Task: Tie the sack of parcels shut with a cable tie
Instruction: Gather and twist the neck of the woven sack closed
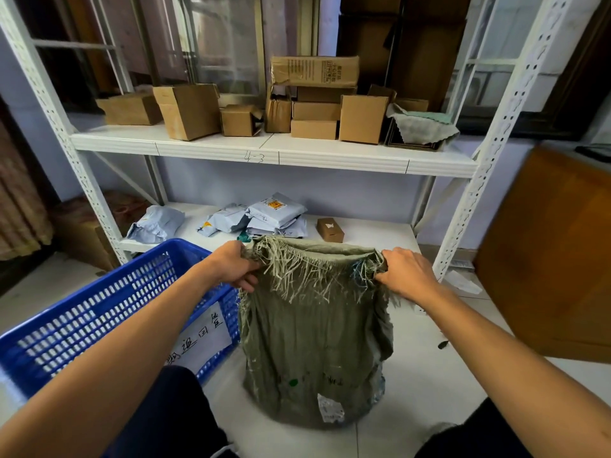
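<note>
Standing on the floor [429, 375] close in front of the person, the sack [314, 352] is hanging from both hands: the left hand [233, 266] is gripping the left corner of its frayed mouth and the right hand [408, 274] is gripping the right corner. A blue basket [99, 312] is sitting just beside its left edge, while bare floor is lying open on its right. Beyond, grey parcels [274, 214] are lying on the lower shelf [370, 231].

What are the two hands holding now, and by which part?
Both hands hold the sack by its frayed top edge: the left hand grips the left corner of the mouth, the right hand the right corner. No cable tie is visible.
</note>
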Motion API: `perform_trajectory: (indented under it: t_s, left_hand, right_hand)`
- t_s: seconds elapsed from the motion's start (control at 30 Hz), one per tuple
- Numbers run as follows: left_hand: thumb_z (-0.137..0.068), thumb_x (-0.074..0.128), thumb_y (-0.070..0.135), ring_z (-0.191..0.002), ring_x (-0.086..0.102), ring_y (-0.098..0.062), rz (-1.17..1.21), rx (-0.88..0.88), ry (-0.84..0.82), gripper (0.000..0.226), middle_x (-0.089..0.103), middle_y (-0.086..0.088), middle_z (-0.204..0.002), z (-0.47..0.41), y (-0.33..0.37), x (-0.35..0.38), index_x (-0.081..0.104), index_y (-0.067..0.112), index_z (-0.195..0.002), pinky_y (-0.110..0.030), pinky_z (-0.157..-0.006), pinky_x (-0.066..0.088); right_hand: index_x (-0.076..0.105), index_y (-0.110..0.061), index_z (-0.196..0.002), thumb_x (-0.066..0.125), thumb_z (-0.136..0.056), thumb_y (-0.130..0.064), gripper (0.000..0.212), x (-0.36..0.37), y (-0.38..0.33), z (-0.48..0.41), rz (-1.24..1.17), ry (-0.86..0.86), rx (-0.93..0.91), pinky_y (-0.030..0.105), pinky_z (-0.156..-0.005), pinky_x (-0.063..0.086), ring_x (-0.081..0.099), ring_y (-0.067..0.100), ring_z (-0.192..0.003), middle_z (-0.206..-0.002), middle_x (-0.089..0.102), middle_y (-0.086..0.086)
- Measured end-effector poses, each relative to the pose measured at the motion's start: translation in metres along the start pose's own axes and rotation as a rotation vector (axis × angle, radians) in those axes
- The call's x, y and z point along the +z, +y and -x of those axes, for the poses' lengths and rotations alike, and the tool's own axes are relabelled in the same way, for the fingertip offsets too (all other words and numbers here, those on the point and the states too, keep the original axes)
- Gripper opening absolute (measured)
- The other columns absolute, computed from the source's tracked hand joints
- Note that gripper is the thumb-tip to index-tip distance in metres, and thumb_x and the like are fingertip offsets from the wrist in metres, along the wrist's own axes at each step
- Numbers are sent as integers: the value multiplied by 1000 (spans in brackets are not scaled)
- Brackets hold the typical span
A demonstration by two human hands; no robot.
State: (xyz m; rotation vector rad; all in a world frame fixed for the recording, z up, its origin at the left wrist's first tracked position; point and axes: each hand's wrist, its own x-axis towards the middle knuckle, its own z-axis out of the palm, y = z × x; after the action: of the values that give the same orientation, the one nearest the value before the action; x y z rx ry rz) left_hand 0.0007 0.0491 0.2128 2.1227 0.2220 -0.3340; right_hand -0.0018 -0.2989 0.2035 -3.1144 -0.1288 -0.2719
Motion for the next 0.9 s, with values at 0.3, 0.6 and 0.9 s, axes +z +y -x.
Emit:
perform_trajectory:
  t_s: [0.3,0.6,0.9]
  left_hand:
    - [-95,59,32,-76,59,-20,-688,132,267,25,65,-10,-91,7,20,9,59,11,-82,-33,-69,53]
    - [-94,55,21,-61,61,-20,-358,57,151,19,64,-8,-70,11,18,24,62,7,-82,-34,-64,59]
    - [-110,35,27,-71,77,-29,630,-56,-15,35,78,-17,-78,13,17,41,60,3,-104,-46,-90,60]
  right_hand:
    - [45,-15,-126,56,-93,-22,36,-6,-23,10,-135,-58,32,37,-65,39,52,30,-77,-87,53,7]
    - [63,-7,-85,39,-88,-5,25,-7,-29,5,-719,-202,312,42,-70,64,74,27,-52,-63,74,13]
    - [60,-3,-98,47,-85,-13,21,2,-31,0,-1077,-258,449,37,-68,58,77,33,-64,-89,76,14]
